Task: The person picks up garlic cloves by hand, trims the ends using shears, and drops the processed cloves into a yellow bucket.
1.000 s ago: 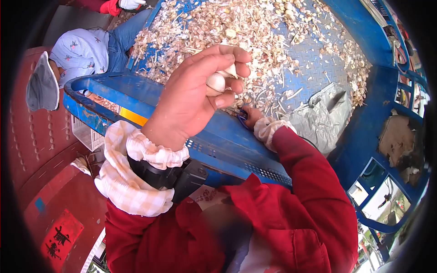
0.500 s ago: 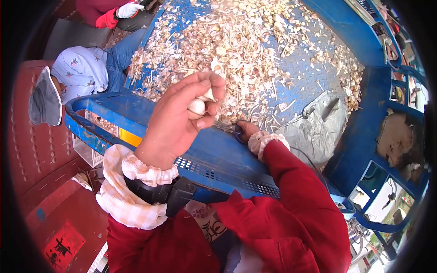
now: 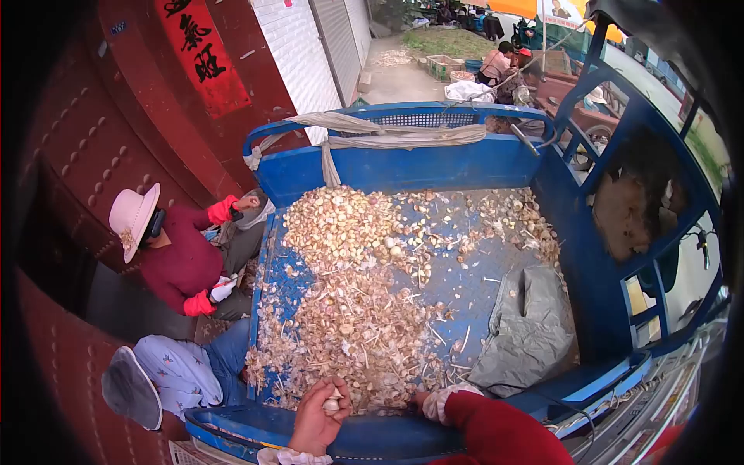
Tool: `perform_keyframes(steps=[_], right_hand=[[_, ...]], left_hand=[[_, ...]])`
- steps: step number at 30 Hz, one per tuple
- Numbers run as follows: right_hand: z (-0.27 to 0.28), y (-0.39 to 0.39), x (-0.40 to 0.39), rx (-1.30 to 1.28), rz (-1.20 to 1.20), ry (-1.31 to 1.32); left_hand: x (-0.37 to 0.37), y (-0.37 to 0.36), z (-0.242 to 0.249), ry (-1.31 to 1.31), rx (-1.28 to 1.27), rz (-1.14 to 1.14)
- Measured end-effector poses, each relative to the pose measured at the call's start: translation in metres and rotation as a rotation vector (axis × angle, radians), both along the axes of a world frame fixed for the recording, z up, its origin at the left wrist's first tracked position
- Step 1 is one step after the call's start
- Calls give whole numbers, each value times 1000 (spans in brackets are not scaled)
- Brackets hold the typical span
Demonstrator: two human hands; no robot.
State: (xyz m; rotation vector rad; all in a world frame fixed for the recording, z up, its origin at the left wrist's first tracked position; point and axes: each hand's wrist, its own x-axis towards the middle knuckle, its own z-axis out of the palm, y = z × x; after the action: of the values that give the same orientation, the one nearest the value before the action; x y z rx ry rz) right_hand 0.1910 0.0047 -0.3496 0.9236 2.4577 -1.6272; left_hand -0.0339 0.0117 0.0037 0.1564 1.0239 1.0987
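My left hand (image 3: 316, 418) is closed round white garlic (image 3: 332, 401) just above the near edge of the blue cart bed (image 3: 434, 421). The fingers curl over the garlic, and part of it is hidden. To its right, my right hand (image 3: 419, 398) rests low at that same edge, partly covered by its pale cuff. Its fingers look closed on a small dark thing whose kind I cannot make out. Beyond both hands spreads a heap of garlic skins and stalks (image 3: 356, 333), with a pile of garlic cloves (image 3: 341, 229) farther back.
A crumpled grey sheet (image 3: 527, 325) lies on the bed at right. A dark cord (image 3: 535, 391) runs beside my right sleeve. Two people sit along the left side, one in a pink hat (image 3: 134, 213), one in a grey cap (image 3: 132, 387). Blue frame rails (image 3: 597, 201) rise at right.
My view has tipped up and away, bringing in the far end of the cart and the street. My left hand, still holding garlic, now appears lower in view; my right hand stays by the edge.
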Motion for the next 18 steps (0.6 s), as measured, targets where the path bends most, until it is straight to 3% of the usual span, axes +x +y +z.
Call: perform_keyframes(steps=[3, 6, 8, 9, 10, 11, 14, 18], right_hand=[[33, -3, 13, -29, -90, -64], [83, 3, 29, 7, -344, -97], [110, 17, 30, 79, -627, 43], [151, 31, 30, -48, -650, 88], [138, 40, 20, -128, -753, 346], [207, 46, 10, -94, -789, 436], [308, 50, -18, 135, -758, 535], [363, 31, -41, 272, -760, 674]], left_hand=[[0, 0, 0, -6, 28, 14], [2, 1, -1, -5, 64, 11], [6, 1, 2, 55, 68, -1], [9, 0, 5, 122, 64, -4], [11, -1, 6, 195, 80, -38], [13, -1, 6, 193, 81, -36], [15, -5, -2, 385, 171, -237], [21, -8, 1, 100, 191, -206]])
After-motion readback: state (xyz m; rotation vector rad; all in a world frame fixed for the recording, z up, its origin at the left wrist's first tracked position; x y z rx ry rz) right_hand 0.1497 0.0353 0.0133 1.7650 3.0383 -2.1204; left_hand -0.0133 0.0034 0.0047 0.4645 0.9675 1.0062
